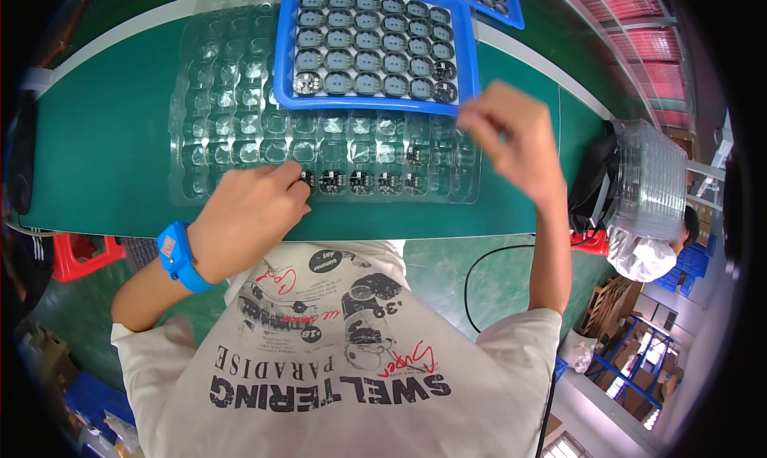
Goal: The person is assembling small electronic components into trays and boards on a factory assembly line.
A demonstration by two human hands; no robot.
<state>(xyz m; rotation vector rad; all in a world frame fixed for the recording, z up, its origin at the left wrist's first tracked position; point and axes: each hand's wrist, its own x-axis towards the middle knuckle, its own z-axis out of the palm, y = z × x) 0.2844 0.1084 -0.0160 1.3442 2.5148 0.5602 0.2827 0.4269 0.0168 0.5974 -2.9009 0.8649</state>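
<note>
A clear plastic blister tray (200, 130) with rows of round pockets lies on the green table. Several small black round circuit boards (359, 182) sit in its nearest row, and one more sits a row farther back. My left hand (257, 206) rests over this near row, with its fingertips closed around the leftmost circuit board (307, 179). Just off the lower right corner of a blue tray (281, 50), my right hand (518, 138) is raised with fingers curled in. Whatever they may hold is too small to make out.
Rounded grey parts (367, 40) fill the blue tray in rows, with a few circuit boards in its nearest pockets. A second blue tray (515, 10) stands behind it. Stacked clear trays (651, 178) stand at the right, beside another person (639, 254). Red stools (84, 254) stand below table height.
</note>
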